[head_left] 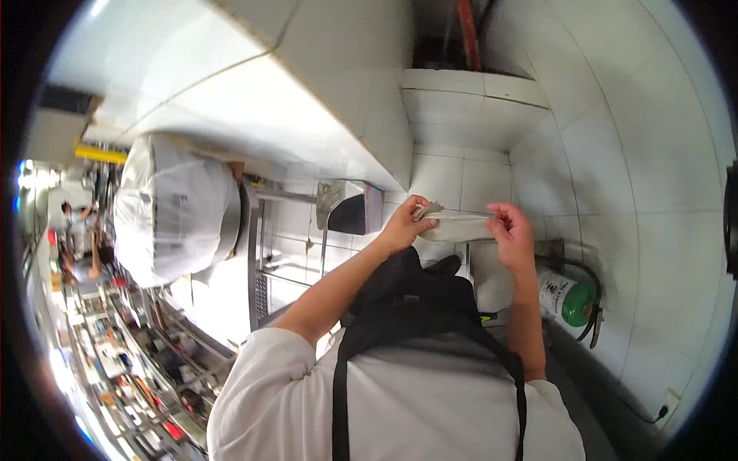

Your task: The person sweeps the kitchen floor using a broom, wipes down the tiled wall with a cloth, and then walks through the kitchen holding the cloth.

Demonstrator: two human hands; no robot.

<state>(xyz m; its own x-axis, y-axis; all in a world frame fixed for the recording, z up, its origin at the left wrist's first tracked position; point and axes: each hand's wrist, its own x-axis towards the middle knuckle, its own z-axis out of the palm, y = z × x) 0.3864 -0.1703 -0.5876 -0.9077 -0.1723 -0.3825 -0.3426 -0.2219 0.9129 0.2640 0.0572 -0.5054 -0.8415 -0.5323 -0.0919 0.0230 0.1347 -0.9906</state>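
A pale, whitish strip of folded cloth (460, 227) is stretched between my two hands, in front of my chest. My left hand (407, 225) pinches its left end, where a greyish, ragged bit sticks up by the thumb. At the other end, my right hand (510, 233) has thumb and fingers closed on the cloth's edge. The strip hangs slightly slack in the middle. Just below it is the top of the black apron (430, 319) that I wear over a white shirt.
A green cylinder (576, 302) with a black hose stands by the tiled wall at right. To the left are a metal box (350, 207) with a dark face, a bulky plastic-covered object (173, 211) and crowded shelves (146, 369). Two people are far off at left.
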